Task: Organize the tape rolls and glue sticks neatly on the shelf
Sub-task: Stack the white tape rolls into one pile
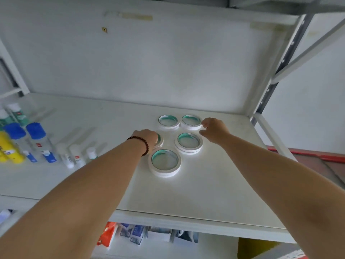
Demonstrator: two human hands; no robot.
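Left hand (149, 137) is clamped on a tape roll (159, 140); right hand (214, 129), fingers loosely curled, touches the back-right roll (191, 122). Rolls should be slid flat into even rows.

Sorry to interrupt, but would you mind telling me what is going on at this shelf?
A person is arranging white tape rolls on a white shelf. Five rolls lie flat in a cluster. The left hand covers the middle-left roll, fingers curled over it. The right hand has its fingertips at the edge of the back-right roll. The other three rolls lie untouched. Glue sticks and bottles stand grouped at the shelf's left end, blurred.
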